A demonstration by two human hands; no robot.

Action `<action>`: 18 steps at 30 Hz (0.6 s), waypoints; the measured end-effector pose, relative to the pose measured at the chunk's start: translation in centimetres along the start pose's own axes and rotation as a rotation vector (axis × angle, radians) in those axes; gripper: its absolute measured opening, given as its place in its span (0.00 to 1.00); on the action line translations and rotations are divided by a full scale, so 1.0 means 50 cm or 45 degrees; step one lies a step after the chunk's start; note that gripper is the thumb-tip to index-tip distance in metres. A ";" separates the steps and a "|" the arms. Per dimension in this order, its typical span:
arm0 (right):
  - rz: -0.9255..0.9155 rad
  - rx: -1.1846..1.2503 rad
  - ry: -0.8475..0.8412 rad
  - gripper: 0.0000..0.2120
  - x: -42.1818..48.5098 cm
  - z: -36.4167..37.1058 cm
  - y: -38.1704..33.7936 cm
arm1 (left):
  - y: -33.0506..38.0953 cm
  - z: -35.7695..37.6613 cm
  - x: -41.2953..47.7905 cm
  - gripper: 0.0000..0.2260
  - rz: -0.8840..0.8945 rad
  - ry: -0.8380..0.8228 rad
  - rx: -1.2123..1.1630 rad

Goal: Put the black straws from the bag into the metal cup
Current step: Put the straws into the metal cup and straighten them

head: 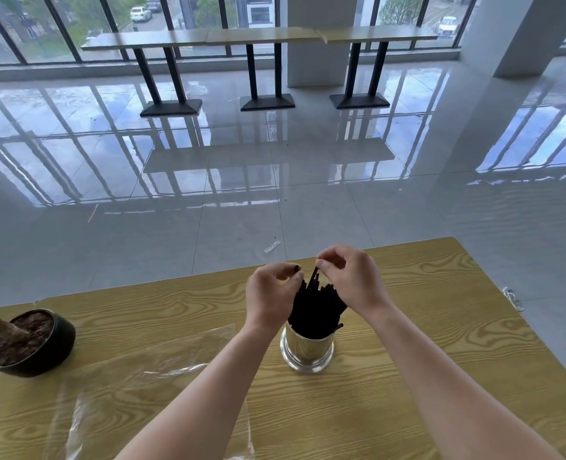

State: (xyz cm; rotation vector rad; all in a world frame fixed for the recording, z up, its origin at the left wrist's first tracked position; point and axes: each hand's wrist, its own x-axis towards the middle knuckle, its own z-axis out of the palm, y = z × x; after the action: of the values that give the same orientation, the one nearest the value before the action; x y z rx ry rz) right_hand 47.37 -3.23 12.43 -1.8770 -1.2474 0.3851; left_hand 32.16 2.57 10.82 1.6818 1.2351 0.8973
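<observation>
Clear plastic bag (135,386) is seen flat on wooden table (441,327), apparently empty. Metal cup (308,350) is packed w/ black straws (315,303), tips fanned. Left hand (270,293) and right hand (351,280) are pinched on straw tops. Straws judged light, thin, semi-stiff, slick; best gripped near tips as a bundle, cup prob. tippy.

Wood-grain table (424,327), dark potted plant (31,343) at its left edge, three high tables (258,36) along windows (59,24), glossy tiled floor (275,180)
</observation>
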 end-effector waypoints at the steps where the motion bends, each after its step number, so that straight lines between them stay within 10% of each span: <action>1: -0.034 0.013 0.010 0.01 0.001 -0.005 -0.008 | 0.004 -0.003 0.002 0.04 0.012 -0.008 -0.010; 13: -0.152 0.043 -0.079 0.03 0.017 -0.016 -0.055 | 0.033 -0.026 0.016 0.01 0.202 -0.123 0.027; 18: -0.056 -0.422 -0.314 0.09 0.008 0.002 0.000 | 0.017 -0.042 0.016 0.02 0.157 -0.013 0.007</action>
State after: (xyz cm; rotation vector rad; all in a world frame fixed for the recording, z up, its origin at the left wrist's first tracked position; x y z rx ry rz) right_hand 47.48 -2.84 12.44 -2.1226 -1.5944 0.4157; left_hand 30.80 3.64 12.45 1.7800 1.1383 0.9586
